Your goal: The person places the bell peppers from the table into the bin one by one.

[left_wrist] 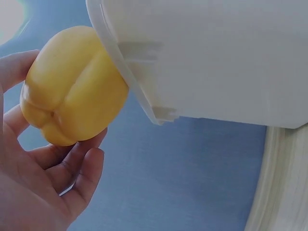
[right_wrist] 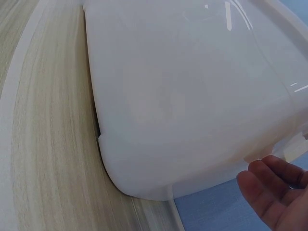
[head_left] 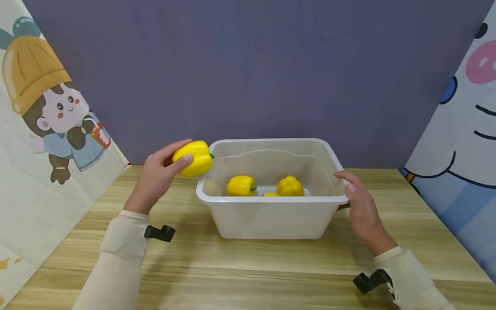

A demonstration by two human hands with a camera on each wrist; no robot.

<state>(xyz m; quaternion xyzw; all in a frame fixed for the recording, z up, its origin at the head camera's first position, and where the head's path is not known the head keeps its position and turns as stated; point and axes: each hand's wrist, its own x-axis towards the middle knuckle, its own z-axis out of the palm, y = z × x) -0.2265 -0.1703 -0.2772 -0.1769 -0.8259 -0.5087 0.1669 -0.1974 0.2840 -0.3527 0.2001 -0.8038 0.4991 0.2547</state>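
My left hand [head_left: 154, 180] holds a yellow bell pepper [head_left: 193, 158] between thumb and fingers, at the left end of a white plastic bin [head_left: 269, 219]. The left wrist view shows this pepper [left_wrist: 74, 86] right by the bin's rim [left_wrist: 113, 48]; whether they touch I cannot tell. Gripping the bin's right rim is my right hand [head_left: 361, 211], thumb on top and fingers beneath. Inside the bin lie a yellow pepper [head_left: 241, 186] on the left and another [head_left: 290, 186] on the right. Between them a further yellow piece [head_left: 270, 194] shows, mostly hidden by the front wall.
The bin stands on a wood-grain table [head_left: 249, 278], close to a dark grey-blue panel [head_left: 245, 60] at the back. Printed cloths hang at the left [head_left: 0, 159] and the right [head_left: 484, 198]. A black wrist mount [head_left: 160, 233] sits on each sleeve.
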